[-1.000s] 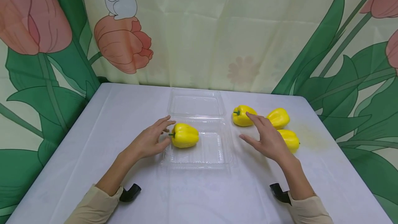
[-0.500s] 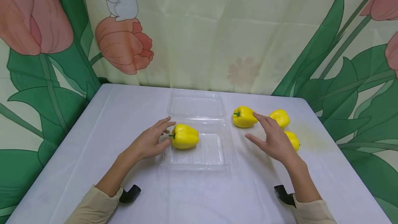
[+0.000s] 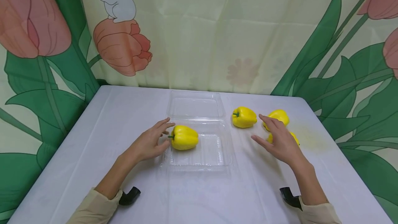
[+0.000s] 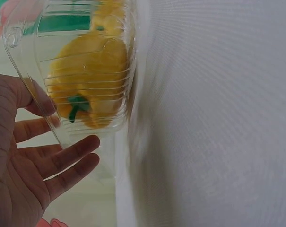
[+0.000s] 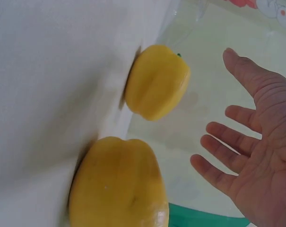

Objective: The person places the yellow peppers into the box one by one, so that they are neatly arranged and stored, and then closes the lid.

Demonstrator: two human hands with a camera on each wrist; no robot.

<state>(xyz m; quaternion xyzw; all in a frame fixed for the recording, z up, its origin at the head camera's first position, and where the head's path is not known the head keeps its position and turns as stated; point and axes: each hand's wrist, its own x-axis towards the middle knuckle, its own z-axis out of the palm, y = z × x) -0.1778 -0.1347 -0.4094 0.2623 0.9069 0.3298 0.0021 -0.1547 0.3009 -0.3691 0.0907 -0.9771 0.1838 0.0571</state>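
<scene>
Tray's (image 3: 214, 149) about mid-frame on the table (image 3: 199, 196), with the lid (image 3: 196, 105) lying right behind it, toward the backdrop (image 3: 192, 44). One pepper (image 3: 185, 137) is in the tray, over in its left half. The left hand (image 3: 149, 141) is at the tray's left edge, by that pepper's stem. The loose ones are all right of the tray: first pepper (image 3: 244, 117) near its back corner, second pepper (image 3: 280, 114) further right, third pepper (image 3: 294, 138) in front of the second, both partly behind the right hand (image 3: 282, 144).
</scene>
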